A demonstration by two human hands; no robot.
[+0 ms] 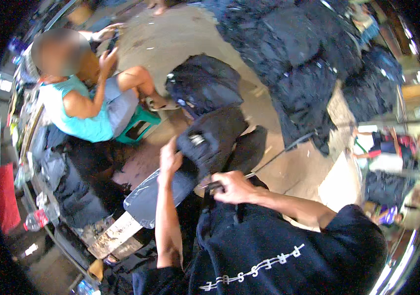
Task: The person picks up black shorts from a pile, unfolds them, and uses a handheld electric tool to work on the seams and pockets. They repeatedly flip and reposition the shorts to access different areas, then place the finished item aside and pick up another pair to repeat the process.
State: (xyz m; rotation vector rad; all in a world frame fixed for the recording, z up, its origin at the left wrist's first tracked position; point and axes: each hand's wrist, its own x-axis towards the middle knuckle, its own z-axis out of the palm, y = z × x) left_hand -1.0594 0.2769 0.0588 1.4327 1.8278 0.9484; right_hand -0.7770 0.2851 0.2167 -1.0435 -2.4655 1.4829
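Observation:
My left hand (169,156) is closed on the edge of a black fabric piece (215,135) with a small white patch. My right hand (237,188) is wrapped round a small black object (214,187) at the near end of that fabric; its kind is hard to make out. Under my left forearm lies a dark pad (151,201) with a shiny clear covering, resting on a worn wooden plank (114,235). A thin dark cord (288,148) runs from the right toward my right hand.
Ahead stands a bulging black bundle (204,83). A large heap of black fabric (293,54) covers the floor at the far right. At left a person (84,103) sits on a green stool (138,125). A plastic bottle (40,219) lies at the left; more people (389,147) appear far right.

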